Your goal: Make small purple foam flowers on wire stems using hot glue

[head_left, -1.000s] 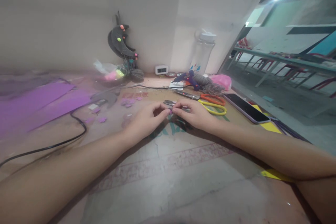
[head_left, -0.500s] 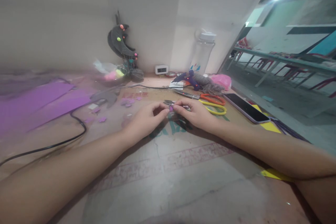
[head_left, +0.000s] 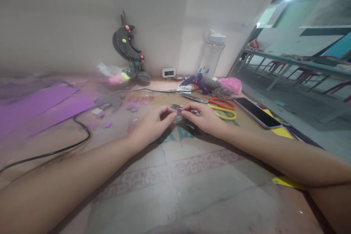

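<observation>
A small purple piece (head_left: 179,112), perhaps felt or foam, sits between the fingertips of both hands over the table. My left hand (head_left: 157,121) pinches it from the left, thumb against forefinger. From the right, my right hand (head_left: 202,117) pinches the other side. Just behind the hands lie yellow-handled scissors (head_left: 229,113), their blades partly hidden by the right hand. Orange-handled scissors (head_left: 222,103) rest beyond those. To the left of the hands are several small purple scraps (head_left: 133,106).
Large purple sheets (head_left: 49,102) and a black cable (head_left: 85,137) lie at left. Along the back stand a dark crescent ornament (head_left: 122,44), a small clock (head_left: 168,72), a bottle (head_left: 212,56), a blue glue gun (head_left: 199,82) and grey yarn (head_left: 216,87). A phone (head_left: 257,112) lies at right.
Both hands stay in nearly the same place. The small purple piece between the fingertips has turned or shifted slightly.
</observation>
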Demonstrator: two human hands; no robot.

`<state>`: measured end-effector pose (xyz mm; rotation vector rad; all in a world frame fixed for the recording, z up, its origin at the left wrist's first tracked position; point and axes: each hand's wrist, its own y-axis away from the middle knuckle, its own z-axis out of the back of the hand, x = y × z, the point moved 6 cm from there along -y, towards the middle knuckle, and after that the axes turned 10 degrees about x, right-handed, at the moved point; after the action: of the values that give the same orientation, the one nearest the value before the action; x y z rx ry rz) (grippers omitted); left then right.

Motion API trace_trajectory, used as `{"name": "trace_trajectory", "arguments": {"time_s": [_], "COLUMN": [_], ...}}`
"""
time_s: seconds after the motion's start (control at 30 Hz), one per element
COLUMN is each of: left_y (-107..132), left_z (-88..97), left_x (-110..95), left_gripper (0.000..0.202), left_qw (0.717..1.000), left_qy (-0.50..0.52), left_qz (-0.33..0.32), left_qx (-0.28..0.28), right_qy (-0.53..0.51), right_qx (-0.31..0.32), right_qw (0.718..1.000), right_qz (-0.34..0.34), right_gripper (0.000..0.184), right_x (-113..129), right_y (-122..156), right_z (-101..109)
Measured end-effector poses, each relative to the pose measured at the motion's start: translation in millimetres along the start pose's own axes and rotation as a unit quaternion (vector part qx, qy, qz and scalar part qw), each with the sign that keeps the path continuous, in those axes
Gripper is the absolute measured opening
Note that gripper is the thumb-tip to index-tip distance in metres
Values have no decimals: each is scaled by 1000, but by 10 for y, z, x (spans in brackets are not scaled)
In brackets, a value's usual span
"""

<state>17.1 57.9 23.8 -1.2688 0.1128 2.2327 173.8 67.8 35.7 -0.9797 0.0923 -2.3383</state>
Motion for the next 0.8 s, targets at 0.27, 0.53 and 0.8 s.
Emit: {"name": "trace_trajectory", "arguments": {"time_s": [0.27, 0.53, 0.8], "left_y": [-1, -2, -9], "left_z": [1, -5, 2], "left_x": [35, 42, 54], "left_gripper": [34, 32, 35], "left_qw": [1000, 1000, 999], "left_qy": [13, 18, 25], "left_qz": [13, 21, 21], "left_qx": [5, 5, 8], "right_qy": [22, 50, 105], "right_qx": [-43, -43, -34], "right_qw": [998, 996, 984], "right_qz": [40, 67, 138], "right_gripper": [16, 13, 11], "right_x": [50, 67, 162], "right_y": [25, 36, 85], "right_z": [46, 37, 4]}}
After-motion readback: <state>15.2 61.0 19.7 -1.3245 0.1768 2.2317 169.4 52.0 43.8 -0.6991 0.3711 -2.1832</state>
